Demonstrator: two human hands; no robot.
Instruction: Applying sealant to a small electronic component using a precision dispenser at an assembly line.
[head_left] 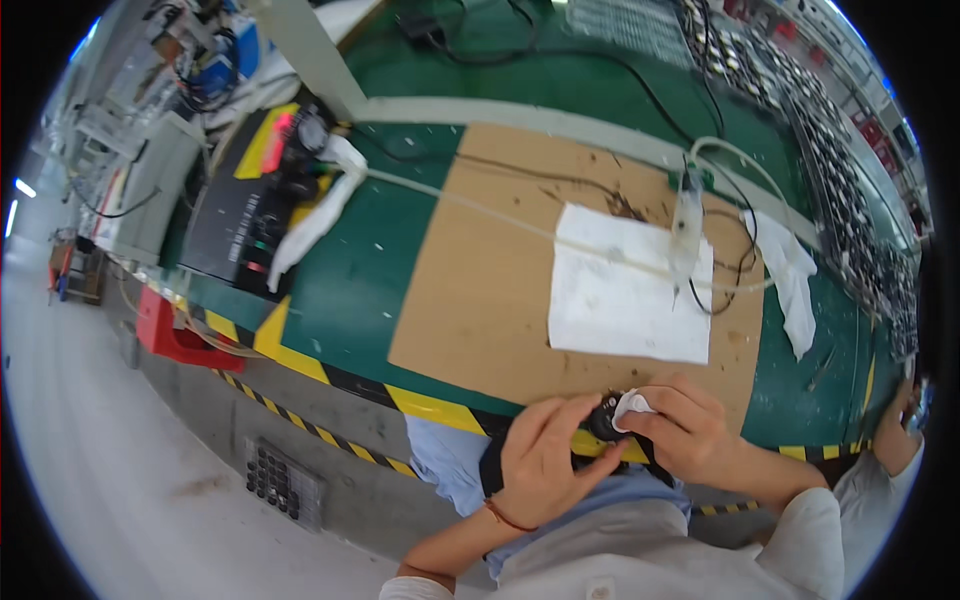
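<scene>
Close to the bench's front edge, my left hand (540, 460) grips a small black round part (603, 418) between its fingers and thumb. My right hand (690, 430) pinches a crumpled white wipe (632, 404) against the face of that part. Both hands are close together, and the finer details of the part are covered by fingers and wipe. Beyond them a white paper sheet (615, 325) lies on brown cardboard (440, 310). A clear dispensing syringe (687, 225) with a thin needle is over the sheet's right side, joined to a pale tube.
A dark box (215, 235) with small items and a white cloth (320, 210) occupies the bench's left. Another white cloth (785, 270) lies right of the cardboard. Trays of dark parts (835, 160) line the far right, near another person's hand (893, 425). A tray (283, 485) sits lower left.
</scene>
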